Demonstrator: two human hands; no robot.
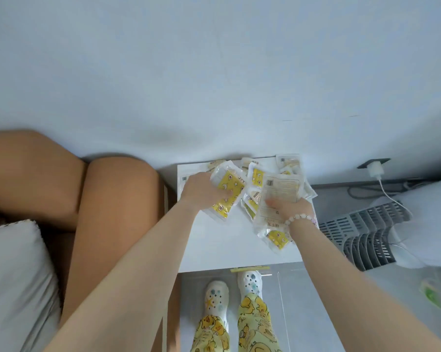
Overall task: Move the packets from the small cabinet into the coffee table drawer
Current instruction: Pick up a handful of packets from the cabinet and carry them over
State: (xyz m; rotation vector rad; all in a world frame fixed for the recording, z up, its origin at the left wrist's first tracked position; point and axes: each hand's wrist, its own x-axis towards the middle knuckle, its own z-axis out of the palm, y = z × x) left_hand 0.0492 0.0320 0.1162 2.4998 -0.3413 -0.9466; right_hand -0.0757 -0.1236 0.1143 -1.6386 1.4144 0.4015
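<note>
Several clear packets with yellow cartoon print lie scattered on the white top of the small cabinet [227, 247] against the wall. My left hand [200, 190] grips a yellow packet [228, 193] on the left of the pile. My right hand [294, 208], with a bead bracelet at the wrist, holds a pale packet [281, 191] turned label side up. More packets [276, 237] lie under and around my right hand, and others [288, 162] sit at the back edge. The coffee table drawer is not in view.
A tan sofa arm [118, 199] stands right beside the cabinet on the left, with a grey cushion [16, 275] lower left. To the right are a grey slotted appliance [366, 235], a white charger [375, 170] in a wall socket and its cable. My feet in white clogs [231, 293] stand before the cabinet.
</note>
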